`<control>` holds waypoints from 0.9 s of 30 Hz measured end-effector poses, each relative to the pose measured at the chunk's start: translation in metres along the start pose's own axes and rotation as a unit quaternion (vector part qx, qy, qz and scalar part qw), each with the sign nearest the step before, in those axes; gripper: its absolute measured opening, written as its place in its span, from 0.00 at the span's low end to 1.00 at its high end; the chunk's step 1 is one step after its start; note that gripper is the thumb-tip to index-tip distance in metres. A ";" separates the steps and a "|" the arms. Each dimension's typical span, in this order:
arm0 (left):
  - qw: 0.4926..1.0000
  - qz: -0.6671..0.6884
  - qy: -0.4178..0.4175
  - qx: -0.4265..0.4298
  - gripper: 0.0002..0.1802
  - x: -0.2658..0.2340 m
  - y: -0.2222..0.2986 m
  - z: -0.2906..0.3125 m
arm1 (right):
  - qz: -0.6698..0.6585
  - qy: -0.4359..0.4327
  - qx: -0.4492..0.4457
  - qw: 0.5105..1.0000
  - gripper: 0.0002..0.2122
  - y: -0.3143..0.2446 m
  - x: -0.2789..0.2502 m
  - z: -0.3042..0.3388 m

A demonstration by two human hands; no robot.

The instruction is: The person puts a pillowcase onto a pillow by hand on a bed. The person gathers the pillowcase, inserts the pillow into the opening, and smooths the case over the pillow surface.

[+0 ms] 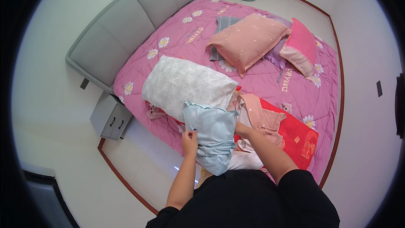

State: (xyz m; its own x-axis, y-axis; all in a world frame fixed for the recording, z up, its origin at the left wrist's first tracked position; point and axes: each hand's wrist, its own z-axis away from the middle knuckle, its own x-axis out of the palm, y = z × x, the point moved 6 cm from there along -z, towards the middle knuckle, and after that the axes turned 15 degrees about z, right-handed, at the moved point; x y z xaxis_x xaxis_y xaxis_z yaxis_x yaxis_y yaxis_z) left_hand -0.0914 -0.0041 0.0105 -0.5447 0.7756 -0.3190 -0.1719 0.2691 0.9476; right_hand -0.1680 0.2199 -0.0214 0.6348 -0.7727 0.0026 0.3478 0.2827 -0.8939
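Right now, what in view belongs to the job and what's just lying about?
In the job:
light blue ruffled cloth, left grip pinching one edge, right grip at the other, fingers hidden
perhaps the grey-white pillow, partly overlapped

Likely just lying about:
peach pillow
hot-pink cushion
red cloth

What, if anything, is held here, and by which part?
A light-blue ruffled pillowcase: the left hand grips its left edge; the right hand is at its right edge, fingers hidden, so its grip is unclear.
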 end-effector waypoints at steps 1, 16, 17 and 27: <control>0.999 -0.015 -0.029 -0.024 0.12 0.006 0.001 0.000 | -0.039 0.015 0.009 0.999 0.15 0.000 0.005 -0.002; 0.994 0.063 0.058 0.068 0.08 -0.018 0.003 0.017 | -0.037 0.169 -0.196 0.965 0.12 0.037 0.021 0.023; 0.994 0.062 0.063 0.065 0.08 -0.024 0.011 0.019 | 0.016 0.119 -0.133 0.984 0.13 0.022 0.031 0.038; 0.902 -0.006 -0.241 0.359 0.12 0.003 0.089 0.073 | 0.110 0.130 -0.196 0.966 0.13 0.003 0.033 0.067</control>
State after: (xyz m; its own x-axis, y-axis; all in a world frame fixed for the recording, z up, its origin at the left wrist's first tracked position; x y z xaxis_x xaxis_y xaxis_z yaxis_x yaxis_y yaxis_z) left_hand -0.0488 0.0641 0.0929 -0.0961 0.8819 -0.4616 0.4943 0.4448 0.7469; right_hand -0.0997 0.2336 0.0056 0.4511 -0.8493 -0.2743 -0.0969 0.2589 -0.9610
